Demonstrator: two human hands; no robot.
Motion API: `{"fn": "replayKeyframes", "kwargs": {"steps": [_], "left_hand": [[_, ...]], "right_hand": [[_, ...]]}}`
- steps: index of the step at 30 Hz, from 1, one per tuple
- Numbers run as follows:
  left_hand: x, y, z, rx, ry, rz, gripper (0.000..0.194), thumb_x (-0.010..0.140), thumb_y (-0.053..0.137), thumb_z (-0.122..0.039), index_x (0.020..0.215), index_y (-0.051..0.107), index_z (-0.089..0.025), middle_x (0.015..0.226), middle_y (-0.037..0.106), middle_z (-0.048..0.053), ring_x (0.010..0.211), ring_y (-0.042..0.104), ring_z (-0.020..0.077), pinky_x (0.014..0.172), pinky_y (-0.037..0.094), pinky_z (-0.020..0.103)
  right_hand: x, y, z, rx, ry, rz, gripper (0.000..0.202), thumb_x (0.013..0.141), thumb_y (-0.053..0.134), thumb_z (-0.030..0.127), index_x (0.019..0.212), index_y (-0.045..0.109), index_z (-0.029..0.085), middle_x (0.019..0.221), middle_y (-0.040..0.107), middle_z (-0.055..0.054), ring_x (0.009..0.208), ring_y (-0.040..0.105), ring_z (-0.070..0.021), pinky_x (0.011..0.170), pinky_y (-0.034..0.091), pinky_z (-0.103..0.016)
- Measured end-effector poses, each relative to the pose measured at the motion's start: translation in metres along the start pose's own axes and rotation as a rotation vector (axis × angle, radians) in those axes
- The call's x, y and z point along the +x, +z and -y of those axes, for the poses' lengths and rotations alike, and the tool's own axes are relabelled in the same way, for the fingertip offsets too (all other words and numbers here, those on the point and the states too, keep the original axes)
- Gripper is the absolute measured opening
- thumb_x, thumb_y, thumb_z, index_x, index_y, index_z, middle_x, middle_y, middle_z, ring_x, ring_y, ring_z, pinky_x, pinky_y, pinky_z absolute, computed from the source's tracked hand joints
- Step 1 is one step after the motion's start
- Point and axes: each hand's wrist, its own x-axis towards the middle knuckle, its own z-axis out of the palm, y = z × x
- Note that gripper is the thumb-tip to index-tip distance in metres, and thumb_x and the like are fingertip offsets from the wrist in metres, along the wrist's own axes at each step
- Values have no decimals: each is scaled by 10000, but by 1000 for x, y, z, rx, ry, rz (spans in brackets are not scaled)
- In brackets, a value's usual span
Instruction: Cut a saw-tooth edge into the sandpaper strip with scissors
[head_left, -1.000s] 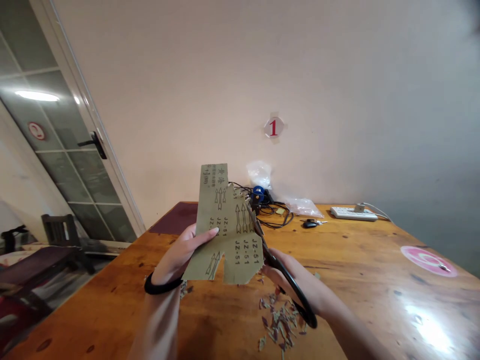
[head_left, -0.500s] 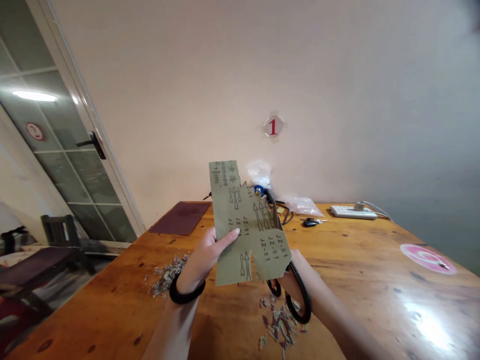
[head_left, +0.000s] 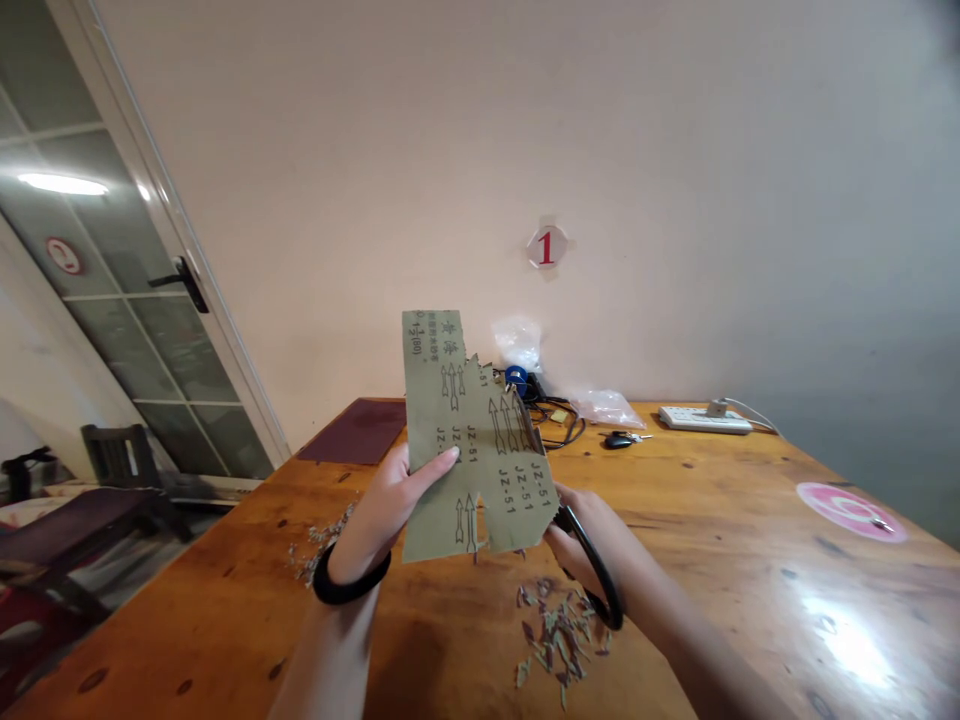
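Note:
My left hand [head_left: 397,495] grips a greenish-grey printed sheet [head_left: 439,470] by its left side, thumb on the front. The sheet is upright, with a jagged upper right edge and a notch at the bottom. At its lower right corner my right hand [head_left: 589,530] is closed on black-handled scissors [head_left: 596,570]; their blades are hidden behind the sheet. Below, small cut scraps [head_left: 559,635] lie on the wooden table [head_left: 712,560]. A pile of grey bits [head_left: 322,545] sits beside my left wrist.
A dark red mat [head_left: 352,432] lies at the back left. Along the back are a blue roll [head_left: 516,378], black cables, plastic bags [head_left: 609,408], keys [head_left: 624,439] and a white power strip [head_left: 705,420]. A pink sticker [head_left: 851,512] is at right.
The sheet and my left hand have shifted slightly left and up in view. The scissors' handles have come closer together in my right hand.

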Motion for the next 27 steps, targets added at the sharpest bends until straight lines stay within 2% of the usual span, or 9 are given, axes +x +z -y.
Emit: {"fn": "replayKeyframes", "kwargs": {"steps": [4, 9, 16, 21, 24, 27], "left_hand": [[1, 1, 1, 13, -7, 2, 374, 776, 784, -438, 1037, 696, -186, 1053, 808, 89, 860, 773, 268, 730, 629, 362], [1, 1, 3, 23, 21, -15, 413, 784, 776, -439, 1102, 682, -193, 1086, 799, 87, 820, 771, 256, 726, 630, 368], [0, 5, 6, -9, 38, -45, 494, 772, 790, -470, 1156, 660, -186, 1143, 782, 98, 907, 761, 277, 786, 622, 380], [0, 13, 7, -12, 38, -51, 391, 792, 768, -460, 1067, 706, -190, 1154, 781, 91, 973, 749, 301, 850, 607, 400], [-1, 14, 6, -2, 48, -47, 379, 806, 752, -449, 1081, 710, -192, 1166, 777, 97, 1035, 733, 327, 864, 601, 420], [-1, 11, 6, 2, 49, -40, 398, 807, 749, -461, 1092, 707, -187, 1160, 779, 103, 1023, 737, 331, 856, 604, 428]], "right_hand": [[2, -1, -1, -29, 20, 8, 95, 757, 476, 136, 762, 544, 202, 736, 697, -82, 695, 657, -253, 592, 416, -276], [5, 2, -5, -33, 33, -16, 84, 755, 478, 150, 753, 538, 208, 712, 680, -67, 673, 644, -242, 611, 404, -284], [1, 7, -1, 102, -14, -92, 76, 729, 419, 248, 679, 472, 227, 681, 661, -54, 664, 634, -230, 578, 383, -267], [-1, 5, 5, 216, -61, -103, 194, 788, 413, 363, 644, 427, 234, 576, 539, -2, 587, 546, -178, 483, 328, -222], [-2, 4, 6, 264, -60, -100, 200, 799, 414, 334, 623, 403, 239, 502, 444, 29, 521, 488, -155, 466, 322, -216], [-2, 4, 5, 309, -69, -92, 177, 791, 424, 294, 624, 404, 241, 501, 433, 45, 494, 466, -139, 484, 354, -219]]}}
